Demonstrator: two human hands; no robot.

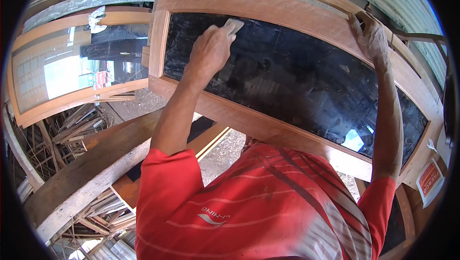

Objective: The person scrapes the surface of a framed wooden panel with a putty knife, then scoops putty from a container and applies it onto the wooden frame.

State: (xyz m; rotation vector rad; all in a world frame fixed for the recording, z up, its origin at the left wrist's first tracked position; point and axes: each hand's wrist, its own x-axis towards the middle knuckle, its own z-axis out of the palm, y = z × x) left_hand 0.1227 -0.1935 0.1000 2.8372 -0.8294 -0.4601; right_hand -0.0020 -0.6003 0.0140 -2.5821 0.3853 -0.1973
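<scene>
A wooden frame (pixel 206 0) holds a large dark glass panel (pixel 287 68) marked with pale smears and reflections. My left hand (pixel 211 51) is closed on a small greyish-beige folded pad (pixel 233 26), whose material I cannot make out. It is at the panel's upper left part, close under the frame's top rail. At the upper right, my right hand (pixel 369 37) curls its fingers over the frame's far edge, and its fingertips are partly hidden.
To the left stands another framed glass panel (pixel 62 68) with a crumpled white piece (pixel 97 19) on its top edge. A thick timber beam (pixel 91 173) crosses the lower left, above scrap wood (pixel 72 126). A white and red packet (pixel 430 182) is at the right.
</scene>
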